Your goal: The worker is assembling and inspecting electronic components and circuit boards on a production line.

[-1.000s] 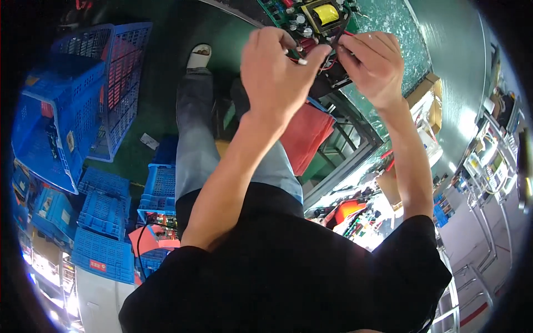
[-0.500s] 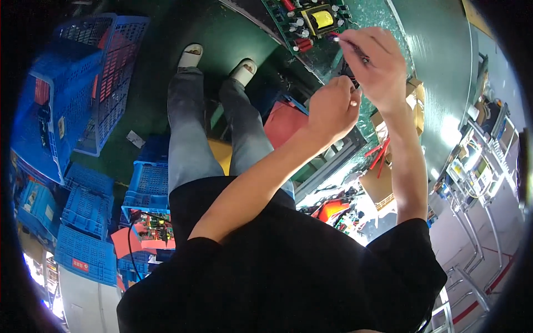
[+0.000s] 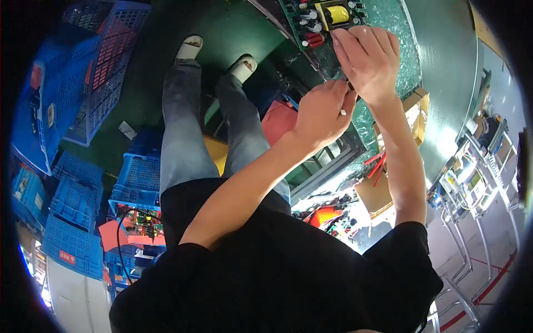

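My left hand (image 3: 325,111) is closed, with a small white tip (image 3: 343,112) sticking out below its fingers. It seems to hold a thin dark wire; a bit of dark material (image 3: 350,86) shows where the two hands meet. My right hand (image 3: 371,61) is closed just above and to the right, its fingertips bent down over the bench. What lies inside its fingers is hidden. Beyond the hands, a green circuit board (image 3: 311,25) lies on the bench, carrying a yellow-wrapped transformer (image 3: 336,14), dark red capacitors (image 3: 313,40) and several pale cylindrical parts.
The green bench top (image 3: 408,50) runs along the right, with a cardboard box (image 3: 416,102) and red strips (image 3: 377,166) nearer me. Blue plastic crates (image 3: 72,244) are stacked at left, one beside me holding circuit boards (image 3: 145,222). Metal-framed racks (image 3: 483,188) stand far right.
My right hand has turned, its fingers now curled downward and hiding the dark strands seen in them before. My left hand has shifted slightly left and down. The whole view has moved a little.
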### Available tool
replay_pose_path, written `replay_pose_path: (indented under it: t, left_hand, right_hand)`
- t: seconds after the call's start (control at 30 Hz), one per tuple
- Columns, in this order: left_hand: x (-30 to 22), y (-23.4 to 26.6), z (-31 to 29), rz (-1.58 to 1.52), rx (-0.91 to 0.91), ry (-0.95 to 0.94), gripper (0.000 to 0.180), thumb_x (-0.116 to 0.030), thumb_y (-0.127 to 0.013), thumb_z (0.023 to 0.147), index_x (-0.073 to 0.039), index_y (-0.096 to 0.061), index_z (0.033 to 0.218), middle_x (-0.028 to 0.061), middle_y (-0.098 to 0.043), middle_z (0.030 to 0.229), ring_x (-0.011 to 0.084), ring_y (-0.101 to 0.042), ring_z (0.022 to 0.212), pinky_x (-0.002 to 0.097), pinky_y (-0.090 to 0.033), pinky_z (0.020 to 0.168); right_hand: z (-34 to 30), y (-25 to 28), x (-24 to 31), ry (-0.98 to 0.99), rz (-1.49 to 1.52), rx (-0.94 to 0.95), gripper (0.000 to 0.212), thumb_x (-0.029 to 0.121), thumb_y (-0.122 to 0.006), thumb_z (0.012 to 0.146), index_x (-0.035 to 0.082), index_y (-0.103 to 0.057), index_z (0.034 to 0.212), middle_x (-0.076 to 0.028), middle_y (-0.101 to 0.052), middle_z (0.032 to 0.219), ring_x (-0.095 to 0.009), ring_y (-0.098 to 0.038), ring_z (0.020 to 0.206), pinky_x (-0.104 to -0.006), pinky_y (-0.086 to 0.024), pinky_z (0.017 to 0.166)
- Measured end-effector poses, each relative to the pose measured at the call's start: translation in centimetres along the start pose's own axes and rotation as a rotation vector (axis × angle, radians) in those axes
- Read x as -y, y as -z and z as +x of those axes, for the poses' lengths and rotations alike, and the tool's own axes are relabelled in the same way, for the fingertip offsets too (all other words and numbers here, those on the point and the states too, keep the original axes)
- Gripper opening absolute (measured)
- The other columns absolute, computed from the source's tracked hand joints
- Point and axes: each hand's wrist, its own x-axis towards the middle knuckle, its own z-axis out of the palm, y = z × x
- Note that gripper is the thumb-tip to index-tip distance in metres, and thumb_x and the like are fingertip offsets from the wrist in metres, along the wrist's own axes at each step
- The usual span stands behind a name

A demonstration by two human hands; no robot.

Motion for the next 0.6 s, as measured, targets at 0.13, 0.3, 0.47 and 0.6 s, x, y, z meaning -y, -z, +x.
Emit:
replay_pose_path:
  t: [0.13,0.3,0.47,0.6]
  left_hand:
    - [0.0,0.6,0.1,0.003,-0.057,-0.032,0.016,-0.015,-0.058,0.088,-0.001,-0.056,0.082,0.0178,-0.059,0.074,0.0374,-0.06,0.07,0.0463,-0.046,0.061]
    - [0.1,2.8,0.6,0.015,-0.126,0.002,0.023,-0.019,-0.062,0.083,-0.003,-0.054,0.069,0.0162,-0.054,0.065,0.0365,-0.057,0.065,0.0457,-0.045,0.058]
    - [0.4,3.4,1.1,0.025,-0.123,0.02,0.024,-0.021,-0.063,0.084,-0.003,-0.054,0.069,0.0154,-0.055,0.064,0.0357,-0.058,0.063,0.0447,-0.044,0.056]
    - [0.6,3.7,1.2,0.032,-0.115,0.027,0.025,-0.022,-0.062,0.084,-0.003,-0.054,0.069,0.0155,-0.056,0.065,0.0353,-0.058,0.063,0.0444,-0.044,0.055]
  right_hand:
    - [-0.2,0.0,0.2,-0.037,-0.015,0.008,0.021,0.01,-0.075,0.071,0.015,-0.069,0.09,0.003,-0.06,0.081,-0.017,-0.058,0.076,-0.0319,-0.042,0.072]
    - [-0.5,0.0,0.1,-0.036,-0.015,0.031,0.021,0.01,-0.075,0.071,0.015,-0.07,0.091,0.004,-0.061,0.081,-0.017,-0.058,0.075,-0.0313,-0.041,0.073]
    - [-0.4,0.2,0.8,-0.123,-0.018,0.01,0.019,0.01,-0.075,0.071,0.014,-0.07,0.089,0.003,-0.062,0.082,-0.016,-0.058,0.075,-0.0311,-0.041,0.074]
    - [-0.3,0.1,0.7,-0.121,-0.049,0.001,0.017,0.011,-0.075,0.072,0.014,-0.071,0.088,0.003,-0.062,0.083,-0.016,-0.058,0.074,-0.0304,-0.041,0.074]
